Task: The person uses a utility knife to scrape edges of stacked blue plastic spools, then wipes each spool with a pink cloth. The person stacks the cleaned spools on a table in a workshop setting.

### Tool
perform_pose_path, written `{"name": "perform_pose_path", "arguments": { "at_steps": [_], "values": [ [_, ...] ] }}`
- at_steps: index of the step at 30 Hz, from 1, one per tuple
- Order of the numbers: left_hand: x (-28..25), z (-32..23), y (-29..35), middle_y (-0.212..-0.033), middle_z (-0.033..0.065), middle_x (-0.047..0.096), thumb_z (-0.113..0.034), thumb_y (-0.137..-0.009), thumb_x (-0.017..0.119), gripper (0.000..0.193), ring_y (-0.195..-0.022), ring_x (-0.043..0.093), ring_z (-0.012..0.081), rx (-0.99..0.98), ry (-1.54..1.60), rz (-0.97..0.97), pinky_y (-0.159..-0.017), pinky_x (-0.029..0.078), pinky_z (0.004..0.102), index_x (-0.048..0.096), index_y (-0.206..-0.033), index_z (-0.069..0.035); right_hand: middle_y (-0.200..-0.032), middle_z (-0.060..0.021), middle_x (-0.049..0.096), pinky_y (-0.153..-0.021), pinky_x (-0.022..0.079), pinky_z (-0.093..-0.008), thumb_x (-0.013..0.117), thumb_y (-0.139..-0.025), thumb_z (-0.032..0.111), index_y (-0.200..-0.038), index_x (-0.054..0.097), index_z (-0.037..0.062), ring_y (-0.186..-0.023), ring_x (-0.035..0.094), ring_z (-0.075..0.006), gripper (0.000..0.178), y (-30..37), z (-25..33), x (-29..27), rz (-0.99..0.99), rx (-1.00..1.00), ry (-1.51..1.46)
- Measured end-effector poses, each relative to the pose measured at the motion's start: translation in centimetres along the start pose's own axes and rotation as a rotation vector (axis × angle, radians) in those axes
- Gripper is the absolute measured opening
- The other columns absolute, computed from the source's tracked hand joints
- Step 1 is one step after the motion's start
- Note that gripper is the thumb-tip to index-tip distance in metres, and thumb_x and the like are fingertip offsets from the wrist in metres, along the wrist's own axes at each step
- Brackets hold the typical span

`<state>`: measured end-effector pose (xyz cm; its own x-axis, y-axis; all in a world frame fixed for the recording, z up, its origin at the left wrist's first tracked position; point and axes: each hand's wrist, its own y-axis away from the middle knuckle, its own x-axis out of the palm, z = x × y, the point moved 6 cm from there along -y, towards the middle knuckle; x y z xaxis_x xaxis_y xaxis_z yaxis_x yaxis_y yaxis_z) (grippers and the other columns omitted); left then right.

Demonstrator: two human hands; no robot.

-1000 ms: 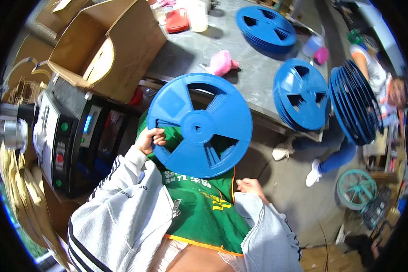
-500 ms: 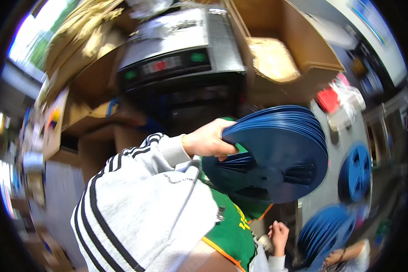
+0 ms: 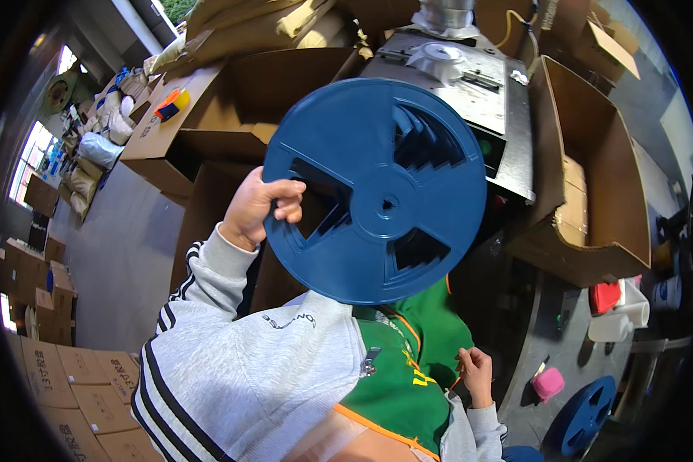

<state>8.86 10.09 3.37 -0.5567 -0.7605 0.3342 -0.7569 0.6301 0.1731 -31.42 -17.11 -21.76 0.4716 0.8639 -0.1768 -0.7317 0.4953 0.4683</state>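
The machine [image 3: 470, 92] sits at 12 o'clock, with open cardboard boxes [image 3: 593, 177] at 2. The blue reel [image 3: 373, 192] is held at centre, above the lap. The left hand [image 3: 258, 208] pinches its 9 o'clock rim through a spoke opening; this single-point grip could let the reel pivot or drop. The right hand [image 3: 476, 373], at 5 o'clock, is loosely curled about a thin orange strand.

The blue reel [image 3: 375, 190], seen edge-on half a second ago, now faces the camera flat. The left hand [image 3: 260, 206] gripping its rim is raised higher, and the view has swung toward the open cardboard boxes [image 3: 223, 100].
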Motion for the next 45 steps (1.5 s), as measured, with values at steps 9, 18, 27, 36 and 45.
{"name": "perform_pose_path", "arguments": {
  "at_steps": [9, 18, 27, 36, 45],
  "values": [
    [-14.7, -4.0, 0.4, -0.054, 0.0003, 0.046, -0.006, -0.089, 0.065, 0.026, -0.045, 0.046, 0.0109, 0.24, 0.174, -0.252, -0.053, 0.044, 0.0259, 0.053, -0.066, -0.01, -0.054, -0.0008, 0.055, -0.043, 0.036, -0.0235, 0.062, -0.097, 0.019, -0.073, 0.063, 0.0007, -0.045, 0.049, -0.0069, 0.03, 0.3, -0.4, 1.9, 0.071, 0.223, 0.133],
    [-25.2, -13.0, -7.2, -0.057, 0.0032, 0.045, -0.012, -0.086, 0.068, 0.029, -0.053, 0.046, 0.015, 0.504, 0.025, -0.599, -0.06, 0.045, 0.0316, 0.05, -0.063, -0.009, -0.057, -0.0021, 0.059, -0.042, 0.037, -0.0225, 0.061, -0.099, 0.02, -0.077, 0.065, 0.0005, -0.043, 0.05, -0.0069, 0.029, -1.4, -2.0, 2.1, 0.062, 0.308, 0.036],
    [-33.1, -11.5, -22.1, -0.057, 0.0074, 0.048, 0.0, -0.084, 0.063, 0.019, -0.05, 0.048, 0.0199, 0.39, 0.041, -0.701, -0.054, 0.049, 0.0348, 0.059, -0.066, 0.001, -0.058, -0.0024, 0.059, -0.045, 0.036, -0.0217, 0.062, -0.098, 0.016, -0.076, 0.064, -0.0021, -0.046, 0.048, -0.0065, 0.029, -1.0, -2.4, 1.3, -0.051, 0.327, 0.045],
    [-39.5, 1.3, -33.4, -0.061, 0.013, 0.053, 0.002, -0.084, 0.058, 0.016, -0.055, 0.052, 0.025, -0.047, 0.207, -0.775, -0.059, 0.053, 0.0387, 0.056, -0.068, 0.001, -0.057, -0.0026, 0.058, -0.044, 0.035, -0.022, 0.063, -0.097, 0.016, -0.075, 0.065, -0.0015, -0.045, 0.048, -0.007, 0.028, 2.4, -1.5, 0.9, -0.246, 0.431, -0.014],
    [-39.4, -2.0, -42.2, -0.072, 0.0132, 0.059, -0.005, -0.091, 0.054, 0.017, -0.062, 0.058, 0.027, 0.043, -1.165, -0.74, -0.065, 0.056, 0.037, 0.057, -0.074, -0.003, -0.057, -0.0039, 0.06, -0.044, 0.039, -0.024, 0.061, -0.097, 0.02, -0.074, 0.065, 0.0, -0.048, 0.051, -0.0068, 0.031, 3.9, -2.2, 4.0, -0.304, 0.444, 0.05]
  ]
}}
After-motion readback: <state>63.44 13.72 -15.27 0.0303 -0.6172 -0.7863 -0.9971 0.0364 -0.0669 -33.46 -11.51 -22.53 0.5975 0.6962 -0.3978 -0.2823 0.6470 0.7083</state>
